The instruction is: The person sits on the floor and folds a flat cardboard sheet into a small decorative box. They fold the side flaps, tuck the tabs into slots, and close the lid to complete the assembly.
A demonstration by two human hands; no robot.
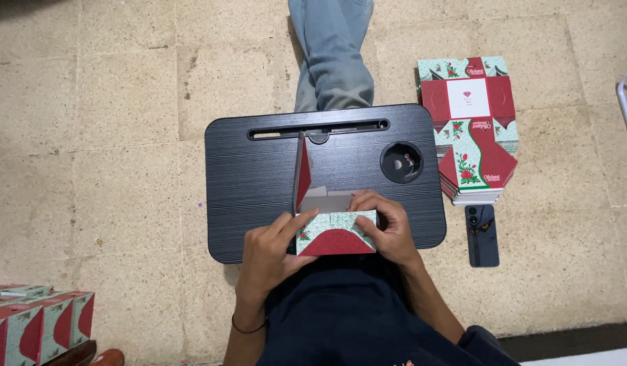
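Fingers of left hand and right hand pinch a half-folded box on the lap tray. Finished boxes far left; flat blanks and phone right.

Both forearms extend forward from the torso. The left hand is curled, thumb pointing inward. The right hand is curled opposite, fingers bent downward. Both hands grip.
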